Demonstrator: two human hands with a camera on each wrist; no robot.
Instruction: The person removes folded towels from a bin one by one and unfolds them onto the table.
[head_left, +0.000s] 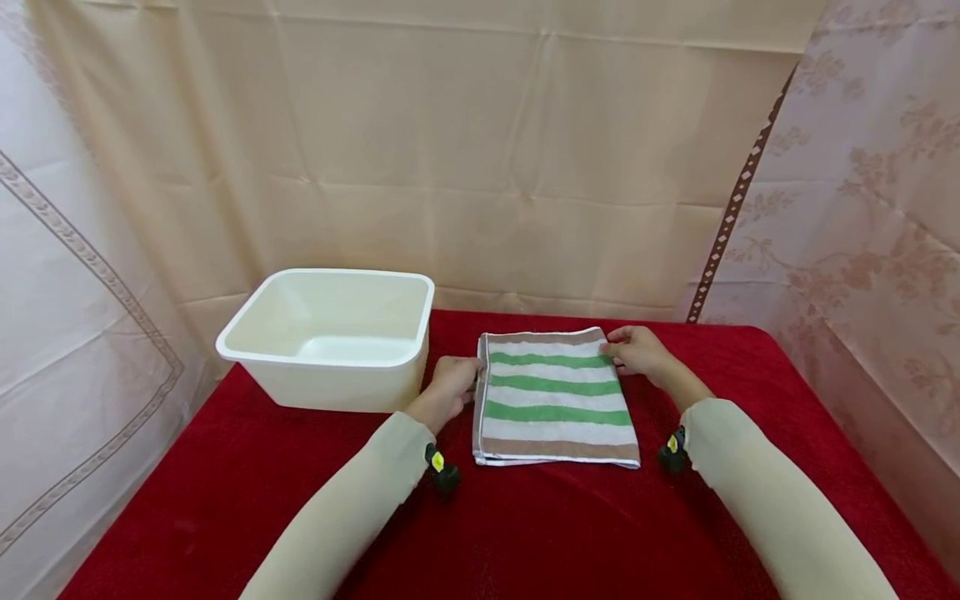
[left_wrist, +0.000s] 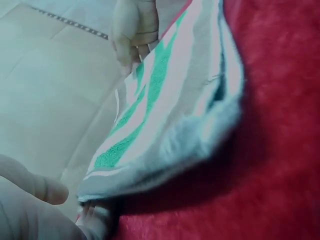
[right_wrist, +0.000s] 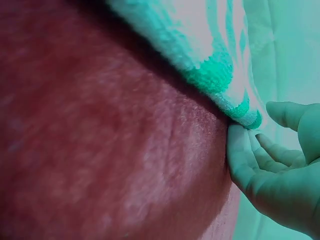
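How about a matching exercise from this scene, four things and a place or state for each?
Things:
1. Basin
2. Striped towel
3. Left hand
4. Right hand

Places or states:
A. At the towel's right edge
B. Lying folded between the hands
C. At the towel's left edge
D. Farthest left of the four

Pairs: 1-D, 2-B, 3-C, 4-A

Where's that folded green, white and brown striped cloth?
In the head view, the cloth lies on the red fabric covering, between the left hand and right hand, right of the white rectangular tub.
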